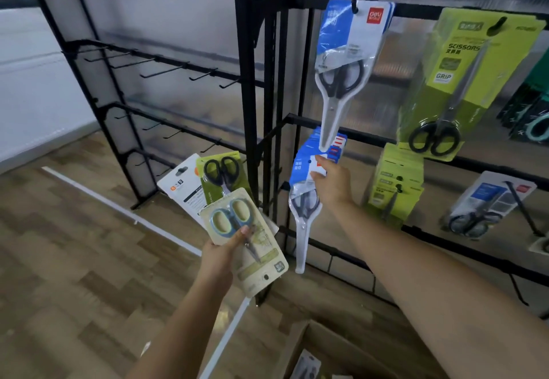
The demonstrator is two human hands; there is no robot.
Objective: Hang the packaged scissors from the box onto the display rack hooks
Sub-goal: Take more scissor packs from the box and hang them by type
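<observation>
Three glossy flat scissor packs in left hand

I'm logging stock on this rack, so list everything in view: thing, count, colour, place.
blue-and-white scissor packs: count unclear, one hook upper rail, more on the hook below.
lime-green scissor packs: one large on upper rail, a stack lower down.
grey-blue pack: one, lower right hook.
teal packs: count unclear, far right edge.
fanned packs: three, beige front, green, white; in left hand.
display rack: black, bare hooks on left section.
cardboard box: one, brown, bottom edge.
floor: wood-look.
left hand: grips the fanned packs.
right hand: fingers pinch the lower blue pack.
</observation>
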